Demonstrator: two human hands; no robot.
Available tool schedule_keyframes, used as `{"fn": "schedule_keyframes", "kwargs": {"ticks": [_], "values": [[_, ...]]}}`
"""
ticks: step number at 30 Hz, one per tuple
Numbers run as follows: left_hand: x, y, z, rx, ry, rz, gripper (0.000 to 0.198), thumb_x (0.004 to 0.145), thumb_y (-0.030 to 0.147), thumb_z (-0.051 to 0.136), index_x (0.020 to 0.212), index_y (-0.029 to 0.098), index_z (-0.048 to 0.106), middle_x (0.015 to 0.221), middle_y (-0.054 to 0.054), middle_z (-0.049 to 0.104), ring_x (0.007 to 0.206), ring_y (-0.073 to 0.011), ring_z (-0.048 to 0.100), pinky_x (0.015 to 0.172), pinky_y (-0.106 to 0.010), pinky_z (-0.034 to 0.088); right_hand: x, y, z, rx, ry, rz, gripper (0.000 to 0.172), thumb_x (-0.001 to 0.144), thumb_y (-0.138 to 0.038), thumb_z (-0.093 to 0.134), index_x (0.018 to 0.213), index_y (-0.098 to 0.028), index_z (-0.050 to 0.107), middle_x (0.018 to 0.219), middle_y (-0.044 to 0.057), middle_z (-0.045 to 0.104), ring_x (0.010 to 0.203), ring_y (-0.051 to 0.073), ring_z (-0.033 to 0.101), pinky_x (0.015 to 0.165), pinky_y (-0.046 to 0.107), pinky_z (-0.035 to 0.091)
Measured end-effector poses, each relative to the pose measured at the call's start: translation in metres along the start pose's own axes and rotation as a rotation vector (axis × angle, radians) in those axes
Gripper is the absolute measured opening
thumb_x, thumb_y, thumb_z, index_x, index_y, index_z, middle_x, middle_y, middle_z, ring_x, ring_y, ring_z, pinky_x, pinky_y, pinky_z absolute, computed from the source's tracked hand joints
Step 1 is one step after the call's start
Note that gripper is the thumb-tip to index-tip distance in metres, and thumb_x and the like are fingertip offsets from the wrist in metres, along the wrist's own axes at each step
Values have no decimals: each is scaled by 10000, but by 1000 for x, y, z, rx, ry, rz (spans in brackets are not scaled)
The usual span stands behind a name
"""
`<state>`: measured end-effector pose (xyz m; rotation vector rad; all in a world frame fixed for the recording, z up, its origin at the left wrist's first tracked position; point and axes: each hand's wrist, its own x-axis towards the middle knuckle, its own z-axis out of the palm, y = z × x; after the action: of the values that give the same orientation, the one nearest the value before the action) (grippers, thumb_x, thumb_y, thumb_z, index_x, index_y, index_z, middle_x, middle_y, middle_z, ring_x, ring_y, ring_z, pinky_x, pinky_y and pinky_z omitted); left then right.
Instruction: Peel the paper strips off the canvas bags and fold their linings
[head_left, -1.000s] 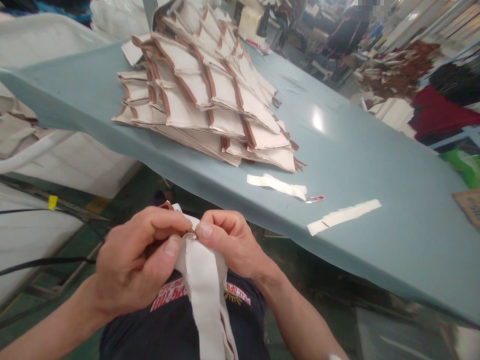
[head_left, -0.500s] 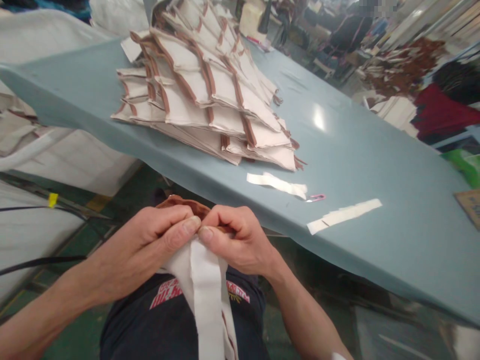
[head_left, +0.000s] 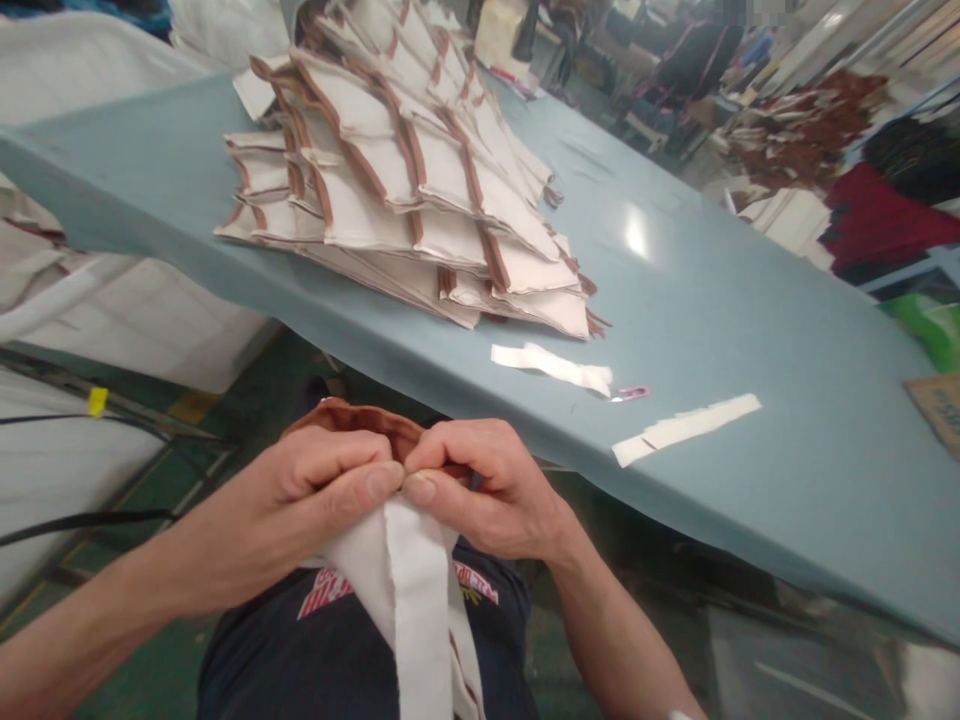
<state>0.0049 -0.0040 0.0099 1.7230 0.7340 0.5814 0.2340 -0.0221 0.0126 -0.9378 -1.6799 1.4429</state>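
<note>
My left hand (head_left: 330,490) and my right hand (head_left: 487,485) meet in front of my body, thumb tips nearly touching. Both pinch the top edge of a cream fabric piece (head_left: 356,565) with brown trim (head_left: 360,418) curving up behind the fingers. From under the thumbs a white fabric strip (head_left: 421,610) hangs down across the piece and out of view at the bottom. The fingertips hide the exact spot where strip and edge come together.
A blue-covered table (head_left: 712,330) spans the view ahead. On it lie a tall stack of cream fabric pieces with brown edging (head_left: 367,210), loose white strips (head_left: 551,367), another bundle of strips (head_left: 686,430) and a small pink-handled tool (head_left: 631,393). Brown scraps (head_left: 817,125) are heaped at far right.
Both hands have dropped slightly, still pinching the edge. More of the brown trim shows behind the left fingers, and the hanging strip has shifted a little to the right.
</note>
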Motion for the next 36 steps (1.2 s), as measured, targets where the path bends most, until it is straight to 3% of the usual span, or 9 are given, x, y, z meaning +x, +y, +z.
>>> {"fn": "schedule_keyframes", "kwargs": {"ticks": [3,6,12,19,27,36], "values": [[-6,-3,0,322,129,220,400,1118,225,556,719,251,550,609,82,512,512,-125,430,540,-266,363,0,7,0,37,-43,-17,419,1058,-532,749,787,-229,647,708,-34,581,620,125,472,609,288,395],[-13,-14,-3,437,134,258,374,1152,213,539,787,248,613,659,74,614,563,-119,545,577,-262,373,-1,11,0,0,-52,-36,363,1103,-467,678,842,-214,662,733,-34,595,627,116,477,628,274,401],[-14,-24,-3,369,120,172,411,1142,231,510,732,242,521,612,92,513,533,-109,436,567,-259,338,0,10,-1,-69,-73,-5,360,1109,-485,623,877,-214,674,789,-11,654,667,128,502,634,271,410],[-4,-16,-1,231,126,147,452,1148,226,478,701,249,419,624,99,379,525,-93,389,506,-227,314,0,12,0,-83,-45,-5,404,1119,-534,618,882,-213,679,791,-6,656,689,136,511,675,275,439],[1,-9,-1,154,59,-18,482,1152,372,466,688,260,393,623,94,342,507,-93,351,449,-225,266,1,18,-2,0,-20,-22,331,1120,-443,693,897,-199,688,787,-37,615,677,113,490,679,272,407],[6,-8,-3,78,14,-24,473,1104,366,535,657,236,449,628,81,374,513,-94,375,446,-208,276,0,24,0,84,-7,90,464,1046,-617,802,878,-203,673,740,-55,538,639,111,395,605,266,345]]}}
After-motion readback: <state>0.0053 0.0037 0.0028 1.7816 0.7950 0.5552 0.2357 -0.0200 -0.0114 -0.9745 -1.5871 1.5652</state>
